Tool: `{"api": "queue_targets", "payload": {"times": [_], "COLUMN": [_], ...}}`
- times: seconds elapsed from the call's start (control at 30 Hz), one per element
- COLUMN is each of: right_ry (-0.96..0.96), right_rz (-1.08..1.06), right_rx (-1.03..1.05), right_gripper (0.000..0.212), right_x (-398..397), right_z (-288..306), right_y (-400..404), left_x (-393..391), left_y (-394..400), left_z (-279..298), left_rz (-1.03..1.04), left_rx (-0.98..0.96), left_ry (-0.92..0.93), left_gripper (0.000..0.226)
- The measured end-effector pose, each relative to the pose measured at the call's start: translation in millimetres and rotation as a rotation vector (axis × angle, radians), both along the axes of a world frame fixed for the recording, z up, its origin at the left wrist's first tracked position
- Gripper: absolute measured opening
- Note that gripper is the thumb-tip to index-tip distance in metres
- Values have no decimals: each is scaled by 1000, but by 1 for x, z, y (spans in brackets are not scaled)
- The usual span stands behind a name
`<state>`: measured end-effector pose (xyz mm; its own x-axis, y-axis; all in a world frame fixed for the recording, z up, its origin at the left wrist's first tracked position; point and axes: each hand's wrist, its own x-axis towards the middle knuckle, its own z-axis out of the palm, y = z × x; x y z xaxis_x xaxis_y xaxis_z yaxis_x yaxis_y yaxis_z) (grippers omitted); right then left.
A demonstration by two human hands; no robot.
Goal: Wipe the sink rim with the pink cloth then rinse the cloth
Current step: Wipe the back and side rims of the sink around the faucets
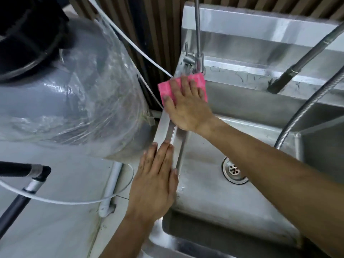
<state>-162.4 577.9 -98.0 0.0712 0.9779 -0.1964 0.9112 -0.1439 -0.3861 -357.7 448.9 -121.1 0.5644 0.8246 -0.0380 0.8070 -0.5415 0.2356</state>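
Observation:
A folded pink cloth (198,81) lies flat on the far left corner of the steel sink rim (167,125), just in front of the tap base. My right hand (186,108) presses down on the cloth with fingers spread over it. Nearer to me, my left hand (156,181) rests flat on the left rim with fingers together, holding nothing. The sink basin (210,192) with its round drain (233,170) lies to the right of both hands.
A thin steel tap (198,34) rises behind the cloth. A dark pull-out sprayer head (281,81) and its flexible metal hose (307,108) hang over the sink's right side. A large grey tank wrapped in clear plastic (74,90) stands left, with white tubing (130,41) nearby.

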Motion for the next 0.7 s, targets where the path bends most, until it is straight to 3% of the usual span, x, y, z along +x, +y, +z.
{"api": "queue_targets", "payload": {"times": [0.1,0.17,0.27,0.4,0.5,0.7], "right_ry": [-102,-105,-74,41,116,12], "right_rz": [498,700,606,141,-6,562], "right_rx": [149,110,136,183,130,174], "right_gripper": [61,61,58,57,59,62], "right_x": [56,76,64,20,-3,63], "right_z": [3,-4,-12,-11,-14,-17], "right_y": [8,18,35,28,3,24], "left_x": [26,38,41,41,40,43], "left_y": [39,58,61,59,59,62], "left_z": [-2,-4,-7,-5,-4,-1], "left_rz": [-16,-34,-23,-35,-31,-5], "left_rx": [39,52,71,59,64,43], "left_ry": [3,17,48,36,13,-70], "left_gripper": [60,61,61,61,59,56]}}
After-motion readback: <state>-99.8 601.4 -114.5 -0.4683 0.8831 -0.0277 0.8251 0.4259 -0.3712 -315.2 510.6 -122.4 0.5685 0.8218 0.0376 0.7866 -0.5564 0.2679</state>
